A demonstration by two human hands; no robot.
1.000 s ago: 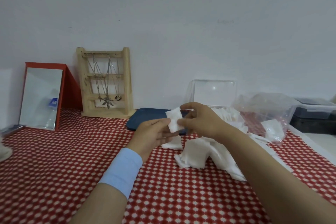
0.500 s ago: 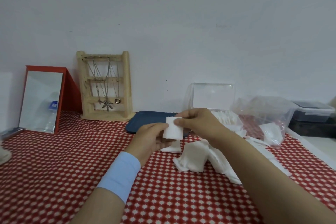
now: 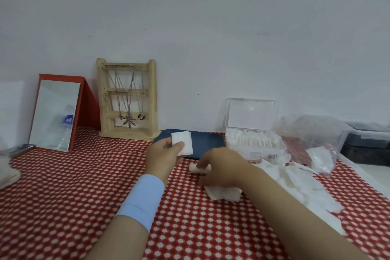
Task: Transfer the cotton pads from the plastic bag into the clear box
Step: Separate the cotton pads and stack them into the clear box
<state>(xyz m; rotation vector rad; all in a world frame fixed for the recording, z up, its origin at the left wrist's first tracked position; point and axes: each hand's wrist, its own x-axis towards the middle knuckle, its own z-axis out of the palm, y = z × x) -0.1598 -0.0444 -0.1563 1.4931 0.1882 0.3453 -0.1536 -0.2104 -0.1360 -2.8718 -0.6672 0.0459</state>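
Observation:
My left hand [image 3: 163, 157] holds a small stack of white cotton pads [image 3: 183, 142] upright, thumb pressed on its front. My right hand [image 3: 221, 168] is down on the table, fingers curled around a loose cotton pad [image 3: 193, 168], with another pad [image 3: 223, 193] under its palm. A heap of loose pads [image 3: 299, 181] spreads to the right along my forearm. The clear box [image 3: 253, 141] stands behind with its lid up and a row of pads inside. The crumpled plastic bag [image 3: 312, 137] lies right of it with a few pads left in it.
A dark blue tray [image 3: 206, 143] lies behind my hands. A wooden jewellery stand [image 3: 127, 99] and a red-framed mirror [image 3: 57, 114] stand at the back left by the wall. A dark lidded container [image 3: 367, 139] sits at the far right. A red-and-white checked cloth [image 3: 73, 196] covers the table.
My right hand has left the stack and dropped to the table onto a loose pad. The left hand keeps the stack and has lifted it slightly.

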